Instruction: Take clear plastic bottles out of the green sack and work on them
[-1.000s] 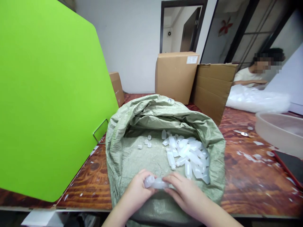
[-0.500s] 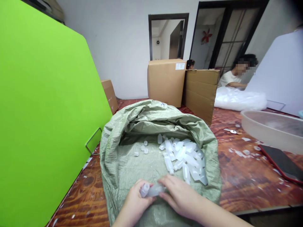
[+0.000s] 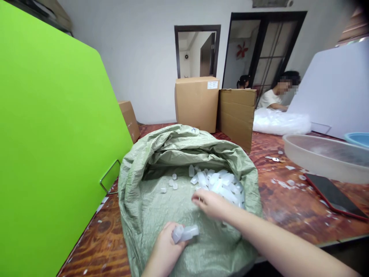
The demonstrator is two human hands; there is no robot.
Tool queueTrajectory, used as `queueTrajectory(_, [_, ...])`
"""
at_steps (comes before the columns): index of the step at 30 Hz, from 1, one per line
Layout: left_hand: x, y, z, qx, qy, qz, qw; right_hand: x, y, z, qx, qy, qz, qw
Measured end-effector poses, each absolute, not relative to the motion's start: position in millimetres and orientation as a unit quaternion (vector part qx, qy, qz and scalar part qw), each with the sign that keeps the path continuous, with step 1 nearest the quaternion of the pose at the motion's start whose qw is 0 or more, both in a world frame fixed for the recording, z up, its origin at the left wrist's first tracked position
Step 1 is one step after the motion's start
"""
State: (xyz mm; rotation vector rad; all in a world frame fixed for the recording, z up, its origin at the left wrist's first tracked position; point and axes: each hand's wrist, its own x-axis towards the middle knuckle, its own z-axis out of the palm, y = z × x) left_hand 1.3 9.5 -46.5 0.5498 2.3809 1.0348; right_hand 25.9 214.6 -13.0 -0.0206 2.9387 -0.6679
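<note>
My left hand [image 3: 168, 240] is closed round two small translucent plastic bottles [image 3: 188, 232], one with its end toward me, the other lying across to the right. My right hand [image 3: 206, 202] is over the green woven sack [image 3: 161, 215], at the near edge of a pile of similar bottles [image 3: 215, 181]. Its fingers are loosely bent with a gap at the thumb, and nothing shows between them; the hand and forearm cover part of the pile. Several small translucent caps [image 3: 174, 177] lie on the sack, left of the pile.
A green panel [image 3: 63, 127] stands at left. Cardboard boxes [image 3: 197, 104] are behind the sack. On the wooden table [image 3: 282, 215] at right are a phone [image 3: 334, 194], a key [image 3: 272, 158], a translucent tub [image 3: 323, 157] and white scraps. A person [image 3: 272, 98] sits beyond a bubble-wrap bundle [image 3: 281, 121].
My right hand has left the bottles in my left hand and moved up and forward to the pile. My left hand keeps its hold. The view has shifted slightly.
</note>
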Motion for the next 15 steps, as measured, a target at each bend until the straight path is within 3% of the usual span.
queueTrajectory(2, [0.7, 10.9, -45.4, 0.194, 0.879, 0.361, 0.244, 4.9, 225.9, -5.4, 0.007, 0.986, -0.154, 0.056])
queueTrajectory(8, [-0.8, 8.1, -42.1, 0.170, 0.862, 0.380, 0.289, -42.8, 220.1, -9.9, 0.008, 0.985, -0.064, 0.159])
queueTrajectory(12, [2.0, 3.9, -38.1, 0.167, 0.856, 0.399, 0.285, -45.0, 212.4, -0.6, -0.002, 0.989, -0.080, 0.128])
queueTrajectory(15, [2.7, 1.5, -38.2, 0.169, 0.857, 0.403, 0.272, -25.2, 204.6, 16.3, -0.056, 0.982, -0.155, 0.094])
